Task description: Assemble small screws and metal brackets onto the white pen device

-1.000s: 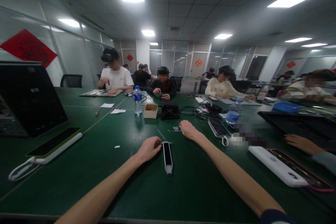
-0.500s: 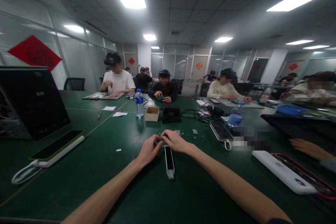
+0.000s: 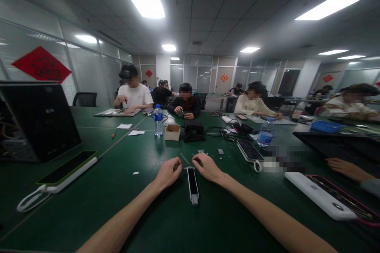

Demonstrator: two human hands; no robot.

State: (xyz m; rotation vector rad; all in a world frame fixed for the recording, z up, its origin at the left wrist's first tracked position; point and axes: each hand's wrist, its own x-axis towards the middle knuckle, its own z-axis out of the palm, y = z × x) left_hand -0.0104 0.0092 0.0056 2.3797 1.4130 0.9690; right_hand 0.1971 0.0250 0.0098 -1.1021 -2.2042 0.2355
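In front of me a slim device (image 3: 192, 184) lies on the green table, with a black face, a white rim and a grey piece at its near end. A thin clear strip (image 3: 186, 159) shows beyond its far end. On the device's left, my left hand (image 3: 168, 172) has its fingers curled in against the thumb; anything inside them is hidden. Across from it my right hand (image 3: 208, 169) is bent, with a small gap between thumb and fingers and nothing visible in it. Small metal parts (image 3: 220, 151) lie beyond the right hand.
Beyond my hands stand a small open box (image 3: 172, 132), a water bottle (image 3: 158, 120) and a black stand (image 3: 193, 131). A phone (image 3: 250, 151) and a second bottle (image 3: 266, 132) are to the right. Another person's hand (image 3: 346, 169) rests by a white power bank (image 3: 320, 196).
My hands have drawn apart from their near-touching position above the device's far end. The clear strip between them now shows more plainly. The view has tilted up slightly.
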